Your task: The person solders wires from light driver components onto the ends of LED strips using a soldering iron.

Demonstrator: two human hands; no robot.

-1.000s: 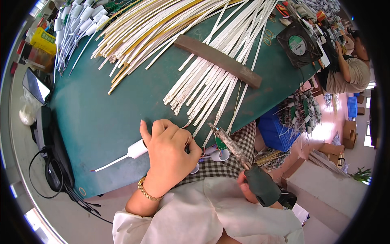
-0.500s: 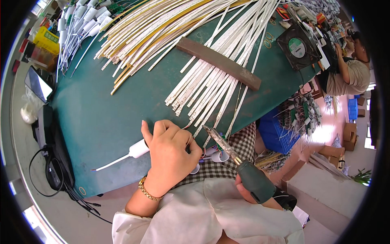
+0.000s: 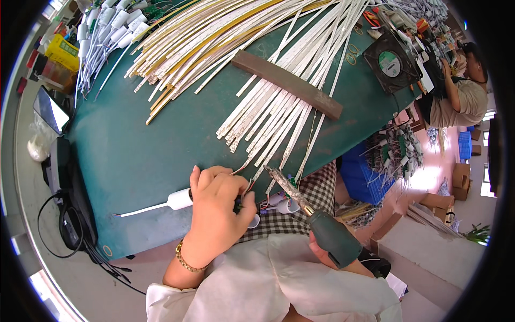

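At the table's near edge, my left hand [image 3: 217,217] has its thumb and fingers pinched together on thin wires [image 3: 250,185] coming from a white cylindrical component [image 3: 179,199]. The component's body pokes out on the left side of the hand, and its white cable trails across the table. My right hand [image 3: 318,249], mostly behind the handle, grips a soldering iron [image 3: 333,239] with a dark green handle. Its blackened tip points up and left, close to the ends of the white strips [image 3: 257,126]. How the wires sit between my left fingers is partly hidden.
A brown bar [image 3: 287,83] lies across the strips. More strips [image 3: 188,48] spread over the far side. A black fan [image 3: 391,63] stands at the right, a phone [image 3: 51,111] at the left. White cylinders [image 3: 119,20] are heaped far left. A blue crate [image 3: 366,174] sits beside my lap.
My left hand has shifted slightly left and down with the white component, and more wire shows beside its fingers. The soldering iron has moved slightly to the left.
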